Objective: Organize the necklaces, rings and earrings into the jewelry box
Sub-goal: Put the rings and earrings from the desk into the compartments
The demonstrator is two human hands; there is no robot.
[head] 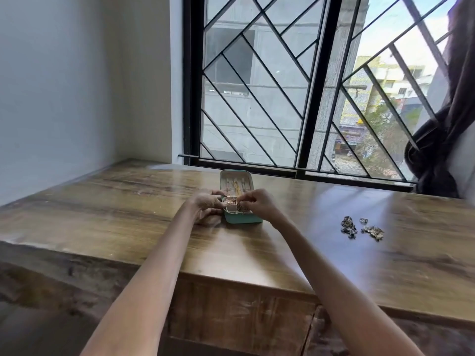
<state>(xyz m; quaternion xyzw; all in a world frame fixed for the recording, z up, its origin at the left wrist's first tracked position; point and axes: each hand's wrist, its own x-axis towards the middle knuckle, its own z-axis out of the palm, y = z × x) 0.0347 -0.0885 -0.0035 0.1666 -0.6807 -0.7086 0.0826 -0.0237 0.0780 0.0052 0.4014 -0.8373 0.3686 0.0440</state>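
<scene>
The open jewelry box (pixel 243 219) sits on the table (pixel 102 201) before the window (pixel 295 86), loose jewelry (pixel 359 228) to its right.

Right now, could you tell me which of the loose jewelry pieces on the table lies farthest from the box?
The spiky dark cluster at the far right; the coiled piece and small clip sit nearer the jewelry box.
</scene>
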